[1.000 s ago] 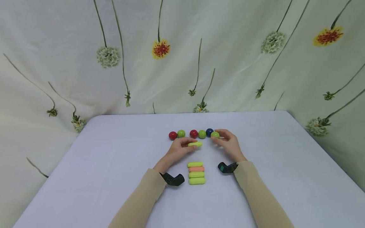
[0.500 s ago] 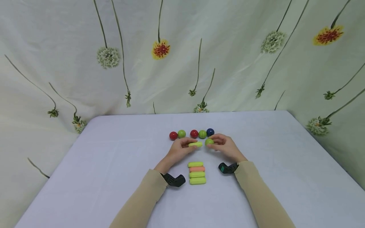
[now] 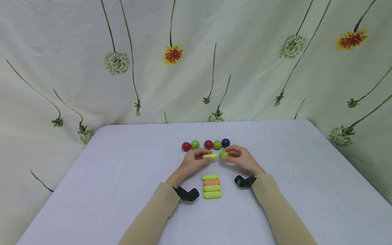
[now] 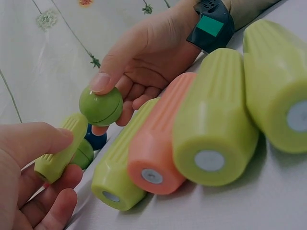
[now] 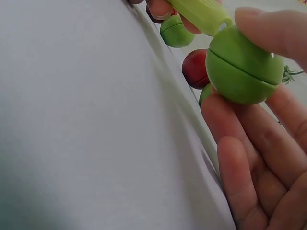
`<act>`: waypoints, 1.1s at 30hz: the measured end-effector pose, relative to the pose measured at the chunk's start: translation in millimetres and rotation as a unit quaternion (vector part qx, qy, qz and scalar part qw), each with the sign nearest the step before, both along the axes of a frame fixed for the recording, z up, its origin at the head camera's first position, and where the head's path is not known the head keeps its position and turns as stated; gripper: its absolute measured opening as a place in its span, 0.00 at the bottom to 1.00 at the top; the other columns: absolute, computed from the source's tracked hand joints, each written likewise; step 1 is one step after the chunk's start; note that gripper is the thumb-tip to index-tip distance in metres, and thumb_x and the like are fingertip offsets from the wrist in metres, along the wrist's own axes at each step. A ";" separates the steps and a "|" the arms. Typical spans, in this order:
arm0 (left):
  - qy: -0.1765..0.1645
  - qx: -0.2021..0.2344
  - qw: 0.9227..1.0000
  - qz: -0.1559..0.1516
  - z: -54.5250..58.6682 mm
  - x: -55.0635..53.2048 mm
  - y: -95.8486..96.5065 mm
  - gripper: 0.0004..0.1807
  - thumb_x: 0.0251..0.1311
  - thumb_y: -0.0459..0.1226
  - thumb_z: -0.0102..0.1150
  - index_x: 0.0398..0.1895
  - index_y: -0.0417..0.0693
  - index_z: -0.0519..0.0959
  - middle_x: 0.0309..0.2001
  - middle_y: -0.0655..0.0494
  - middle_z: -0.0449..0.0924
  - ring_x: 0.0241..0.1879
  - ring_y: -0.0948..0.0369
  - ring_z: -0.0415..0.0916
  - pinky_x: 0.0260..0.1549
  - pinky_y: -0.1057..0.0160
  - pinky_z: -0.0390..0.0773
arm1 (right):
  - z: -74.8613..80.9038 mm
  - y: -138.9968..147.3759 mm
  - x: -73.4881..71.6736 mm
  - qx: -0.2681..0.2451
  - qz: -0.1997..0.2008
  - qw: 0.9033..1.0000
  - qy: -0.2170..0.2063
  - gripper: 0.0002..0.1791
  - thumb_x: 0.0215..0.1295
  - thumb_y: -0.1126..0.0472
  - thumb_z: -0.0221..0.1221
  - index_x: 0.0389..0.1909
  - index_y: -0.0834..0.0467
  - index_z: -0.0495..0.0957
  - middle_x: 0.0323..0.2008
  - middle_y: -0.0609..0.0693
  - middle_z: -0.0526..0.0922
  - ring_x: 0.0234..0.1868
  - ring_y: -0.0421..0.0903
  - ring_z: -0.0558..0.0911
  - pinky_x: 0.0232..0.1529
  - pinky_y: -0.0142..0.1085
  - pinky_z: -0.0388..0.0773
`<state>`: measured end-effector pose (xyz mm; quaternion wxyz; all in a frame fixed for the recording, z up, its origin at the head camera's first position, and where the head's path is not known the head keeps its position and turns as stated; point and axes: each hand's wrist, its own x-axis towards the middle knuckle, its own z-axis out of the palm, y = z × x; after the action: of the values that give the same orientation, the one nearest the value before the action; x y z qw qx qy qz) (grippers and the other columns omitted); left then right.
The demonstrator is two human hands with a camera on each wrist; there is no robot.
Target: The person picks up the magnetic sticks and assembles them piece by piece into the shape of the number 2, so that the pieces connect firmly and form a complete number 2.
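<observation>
My left hand (image 3: 192, 162) pinches a yellow-green magnetic rod (image 3: 210, 156) between thumb and fingers. Ribs run along the rod in the left wrist view, and a small metal disc sits in its end. Opposite it, my right hand (image 3: 244, 160) holds a green ball (image 3: 224, 155) with thumb and fingertips; a groove circles the ball (image 5: 244, 67). The rod's end points at the ball, close beside it. Below both hands lies a stack-like row of rods: a yellow-green rod (image 3: 209, 177), an orange rod (image 3: 211, 182) and further yellow-green rods (image 3: 212, 195).
Behind the hands is a line of balls: a red ball (image 3: 185, 146), a green ball (image 3: 195, 144), another red ball (image 3: 208, 144), another green ball (image 3: 217, 145) and a dark blue ball (image 3: 225, 143). A white cloth covers the table (image 3: 128, 163); a flowered curtain (image 3: 245, 61) hangs behind.
My right hand has brought the green ball from beside the blue ball leftward and nearer to me, up to the rod's end. The left hand with its rod has stayed almost still.
</observation>
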<state>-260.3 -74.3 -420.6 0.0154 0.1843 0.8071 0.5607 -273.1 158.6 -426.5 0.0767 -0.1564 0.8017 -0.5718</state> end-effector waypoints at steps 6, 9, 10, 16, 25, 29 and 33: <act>0.007 -0.002 1.000 -0.006 23.9 19.5 0.2 0.15 0.57 0.33 0.62 0.47 0.36 0.80 0.45 0.43 0.79 0.37 0.60 0.70 0.38 0.66 0.71 | -1.0 -0.8 -0.1 0.002 -0.002 1.000 -0.002 0.24 0.54 0.52 0.67 0.50 0.57 0.75 0.44 0.52 0.82 0.48 0.47 0.79 0.50 0.42 0.73; 0.010 -0.003 1.000 -0.005 25.8 21.7 0.3 0.15 0.57 0.33 0.62 0.47 0.36 0.80 0.45 0.43 0.80 0.37 0.59 0.70 0.37 0.66 0.71 | -1.0 -1.3 0.0 0.001 -0.002 1.000 -0.002 0.24 0.54 0.52 0.67 0.50 0.57 0.75 0.44 0.52 0.82 0.48 0.47 0.79 0.50 0.42 0.74; 0.012 -0.003 1.000 -0.005 26.1 22.4 0.2 0.15 0.57 0.33 0.62 0.47 0.36 0.80 0.45 0.43 0.80 0.36 0.59 0.70 0.37 0.66 0.71 | -0.9 -1.4 0.0 0.000 -0.002 1.000 -0.003 0.24 0.54 0.52 0.67 0.50 0.57 0.75 0.44 0.52 0.82 0.48 0.47 0.79 0.50 0.42 0.74; 0.013 -0.003 1.000 -0.015 24.3 20.7 -0.4 0.16 0.57 0.33 0.63 0.48 0.35 0.80 0.45 0.42 0.80 0.36 0.59 0.69 0.37 0.67 0.71 | -1.0 -1.2 0.2 0.000 0.002 1.000 0.001 0.24 0.54 0.52 0.67 0.50 0.58 0.75 0.44 0.52 0.82 0.48 0.47 0.79 0.50 0.41 0.74; 0.013 -0.008 1.000 -0.015 15.7 13.6 -0.2 0.15 0.57 0.32 0.63 0.48 0.36 0.80 0.45 0.45 0.80 0.36 0.61 0.70 0.38 0.65 0.71 | -1.0 -0.7 -0.8 0.003 0.006 1.000 0.003 0.25 0.54 0.52 0.67 0.50 0.58 0.75 0.44 0.52 0.83 0.48 0.47 0.79 0.51 0.42 0.73; 0.012 -0.009 1.000 -0.008 -2.8 -0.1 -0.4 0.16 0.56 0.35 0.64 0.48 0.40 0.81 0.45 0.49 0.80 0.36 0.60 0.69 0.37 0.64 0.71 | -0.1 -0.7 0.1 0.001 0.005 1.000 0.004 0.24 0.54 0.52 0.67 0.50 0.58 0.75 0.44 0.52 0.83 0.48 0.47 0.79 0.50 0.41 0.74; 0.015 0.000 1.000 -0.006 -8.0 -4.0 -0.5 0.16 0.55 0.37 0.65 0.47 0.43 0.82 0.46 0.50 0.80 0.36 0.60 0.69 0.37 0.64 0.71 | 0.6 0.0 0.8 0.006 0.001 1.000 0.006 0.24 0.54 0.52 0.67 0.50 0.58 0.75 0.44 0.52 0.83 0.48 0.46 0.79 0.49 0.40 0.74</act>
<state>-264.2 -74.7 -428.6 0.0062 0.1974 0.8062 0.5578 -272.3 158.7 -425.9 0.0739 -0.1602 0.8052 -0.5661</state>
